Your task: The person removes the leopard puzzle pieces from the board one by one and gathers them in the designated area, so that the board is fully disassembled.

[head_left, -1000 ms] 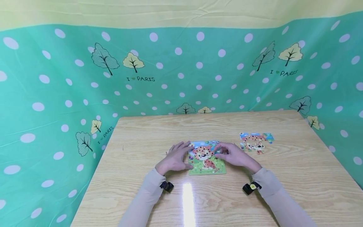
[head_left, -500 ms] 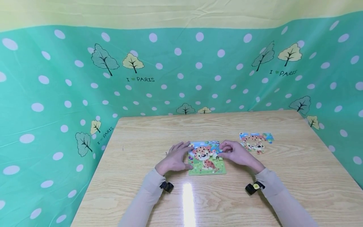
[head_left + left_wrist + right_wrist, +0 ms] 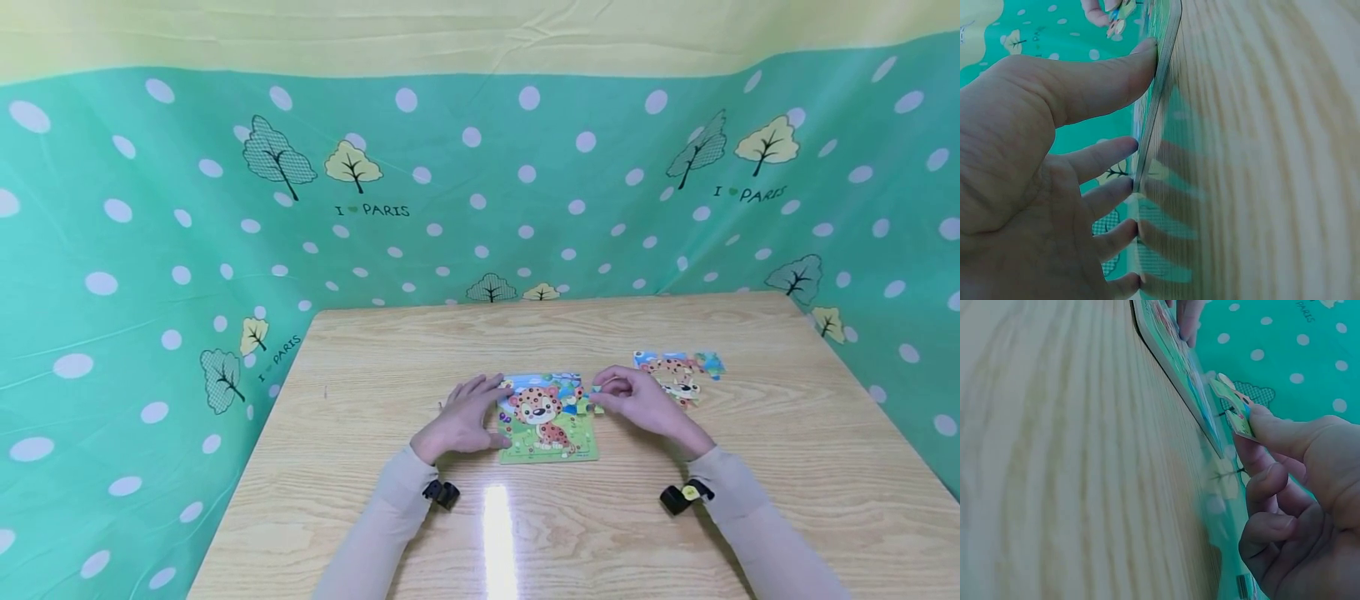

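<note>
A leopard jigsaw puzzle board [image 3: 551,450] lies flat on the table in front of me. My left hand [image 3: 467,417] rests on its left side, the thumb and fingers spread along that edge; in the left wrist view the thumb [image 3: 1110,81] presses on the board's top face. My right hand [image 3: 641,402] pinches a small puzzle piece [image 3: 1236,407] between thumb and index finger, just above the board's right edge. The other right fingers curl inward, touching nothing. The piece shows green, blue and spotted orange parts.
To the right of the board, several puzzle pieces [image 3: 667,365] lie together on the wooden table [image 3: 390,358], showing parts of another leopard face. A polka-dot cloth [image 3: 480,167] hangs behind the table.
My right hand has drawn a puzzle piece away from the board's right part and moved slightly right with it. The left hand has stayed in place on the board.
</note>
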Demonstrator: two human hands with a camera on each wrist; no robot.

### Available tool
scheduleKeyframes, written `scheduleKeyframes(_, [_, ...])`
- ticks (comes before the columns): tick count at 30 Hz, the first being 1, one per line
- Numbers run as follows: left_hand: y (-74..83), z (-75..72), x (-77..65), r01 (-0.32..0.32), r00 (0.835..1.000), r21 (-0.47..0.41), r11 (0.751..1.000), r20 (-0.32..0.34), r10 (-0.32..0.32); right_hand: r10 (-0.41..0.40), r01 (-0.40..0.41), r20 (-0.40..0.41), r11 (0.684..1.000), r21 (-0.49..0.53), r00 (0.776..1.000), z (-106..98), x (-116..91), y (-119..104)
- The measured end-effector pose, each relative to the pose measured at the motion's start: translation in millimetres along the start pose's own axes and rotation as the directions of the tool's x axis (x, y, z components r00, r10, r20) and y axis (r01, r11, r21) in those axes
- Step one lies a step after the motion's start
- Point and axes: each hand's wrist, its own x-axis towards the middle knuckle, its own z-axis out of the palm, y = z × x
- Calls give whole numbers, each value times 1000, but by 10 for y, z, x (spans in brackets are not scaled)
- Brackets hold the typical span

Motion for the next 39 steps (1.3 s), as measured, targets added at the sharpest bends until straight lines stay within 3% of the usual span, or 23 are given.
scheduleKeyframes(26, [10,-1,-8,2,1000,-3,1000,-5,-2,140,-141,-105,990,-7,985,-277,-131,145])
scheduleKeyframes(39, [-6,7,0,-5,1000,3,1000,-6,5,114,-122,-155,991,-49,981,-475,-229,272])
